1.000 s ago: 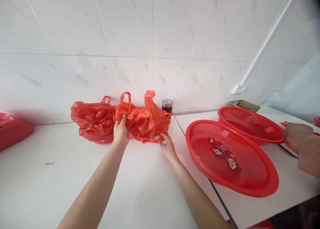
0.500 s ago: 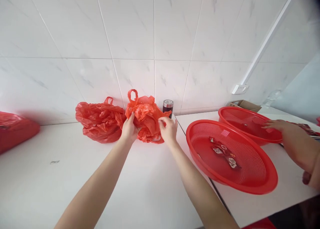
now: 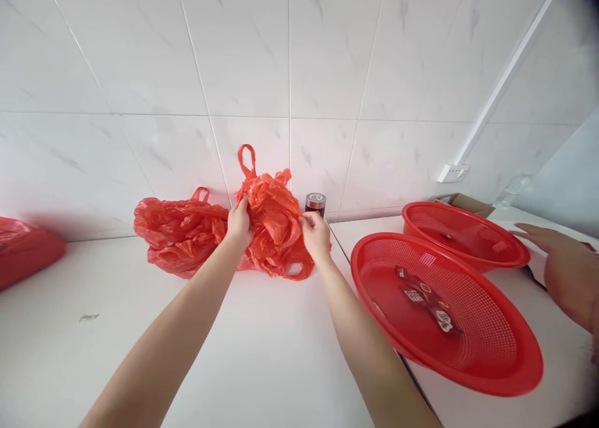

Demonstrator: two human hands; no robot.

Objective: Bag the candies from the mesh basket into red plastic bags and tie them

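Note:
Between my hands is a crumpled red plastic bag (image 3: 276,219), one looped handle sticking up and another hanging low on the right. My left hand (image 3: 239,222) grips its left side, thumb on top. With a pinch of thumb and fingers, my right hand (image 3: 316,233) holds the bag's right edge. A second bunched red plastic bag (image 3: 180,234) lies on the table to the left, against the wall side. Behind my right hand stands a dark cup with a silver lid (image 3: 316,201), its lower part hidden.
A large red perforated basket (image 3: 496,316) on the right holds several dark red packets (image 3: 428,300). Behind it sits another red basket (image 3: 461,231), with a co-worker's hand (image 3: 556,253) beside it. At far left lies a red bag (image 3: 30,250). A tiled wall (image 3: 253,53) bounds the table.
My hands have tugged the bag wider and its handle stands higher. My right fingers have closed on its edge. The co-worker's hand has drawn right, away from the rear basket.

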